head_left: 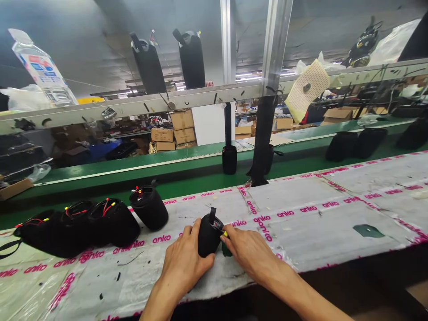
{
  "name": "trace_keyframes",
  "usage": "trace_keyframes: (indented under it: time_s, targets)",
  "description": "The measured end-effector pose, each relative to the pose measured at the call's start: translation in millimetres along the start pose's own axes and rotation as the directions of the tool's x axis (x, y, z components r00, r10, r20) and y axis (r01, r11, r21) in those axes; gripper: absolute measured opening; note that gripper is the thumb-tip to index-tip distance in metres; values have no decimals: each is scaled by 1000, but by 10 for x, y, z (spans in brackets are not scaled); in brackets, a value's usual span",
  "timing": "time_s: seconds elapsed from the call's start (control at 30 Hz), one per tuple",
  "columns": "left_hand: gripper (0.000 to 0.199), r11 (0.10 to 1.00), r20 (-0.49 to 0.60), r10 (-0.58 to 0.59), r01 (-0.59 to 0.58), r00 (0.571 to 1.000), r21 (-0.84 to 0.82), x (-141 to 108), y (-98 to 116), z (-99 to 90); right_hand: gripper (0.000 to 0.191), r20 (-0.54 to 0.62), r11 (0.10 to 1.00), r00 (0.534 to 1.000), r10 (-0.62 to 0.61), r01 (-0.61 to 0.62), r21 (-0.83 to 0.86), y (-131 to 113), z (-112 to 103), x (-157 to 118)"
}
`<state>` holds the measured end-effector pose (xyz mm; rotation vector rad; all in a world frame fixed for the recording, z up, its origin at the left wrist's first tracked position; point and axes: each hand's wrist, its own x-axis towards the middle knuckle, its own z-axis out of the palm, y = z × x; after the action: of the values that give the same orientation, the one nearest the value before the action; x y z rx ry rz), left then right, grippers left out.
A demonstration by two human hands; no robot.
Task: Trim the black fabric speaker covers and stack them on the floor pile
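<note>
A small black fabric-covered cylinder (209, 238) with a strap loop at its top edge stands slightly tilted on the paper-covered bench. My left hand (187, 254) is wrapped around its left side, thumb across the front. At the cylinder's open top, my right hand (245, 249) pinches a wire with a yellow connector (225, 233) between thumb and fingertips. Part of a dark green piece (226, 250) shows beneath the right fingers. Left of my hands are several similar black cylinders (149, 207), with red wires and yellow connectors at their openings.
White paper (287, 232) printed "anko" covers the bench, bordered by a green conveyor belt (187, 178). A black-wrapped post (262, 138) rises behind my hands. Overhead, a metal shelf (207, 94) carries a bottle (43, 69) and two tall black cylinders (192, 62). A dark green scrap (368, 230) lies right.
</note>
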<state>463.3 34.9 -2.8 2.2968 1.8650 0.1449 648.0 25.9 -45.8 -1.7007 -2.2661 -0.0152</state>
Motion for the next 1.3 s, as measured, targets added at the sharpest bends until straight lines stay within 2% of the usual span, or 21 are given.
trace_keyframes:
  time_s: [0.27, 0.53, 0.8, 0.9, 1.03, 1.1, 1.17, 1.23, 1.3]
  targets:
    - [80, 1000, -11, 5, -5, 1000, -7, 34, -20, 3, 14, 20, 1000, 1000, -3, 2, 28, -22, 24, -16]
    - [79, 999, -11, 10, -10, 1000, 35, 40, -16, -1, 13, 33, 996, 999, -15, 18, -92, -49, 51, 4]
    - [79, 994, 1, 27, -27, 1000, 105, 66, 0, 39, 15, 52, 974, 992, -116, 124, -187, -95, -151, -48]
    - [78, 994, 23, 17, -19, 1000, 109, 94, -6, 29, 17, 70, 976, 993, -99, 110, -186, -168, -241, 3]
    - [79, 994, 64, 19, -26, 998, 104, 131, -26, -31, 20, 148, 999, 989, 21, -14, -45, -211, -330, 109]
    - [78, 996, 67, 19, -25, 998, 86, 148, -47, -62, 20, 147, 999, 989, 34, -37, 20, -198, -341, 137]
    - [78, 998, 62, -1, -2, 998, 55, 157, -72, -76, 19, 92, 997, 996, 16, -23, 80, -173, -310, 133]
    - [79, 999, 41, -33, 33, 999, 1, 142, -93, -65, 22, -20, 971, 999, 41, -35, 237, -134, -232, 101]
    - [79, 995, 2, -48, 48, 999, -89, 91, -109, -37, 29, -126, 862, 979, 158, -75, 501, -70, -112, 56]
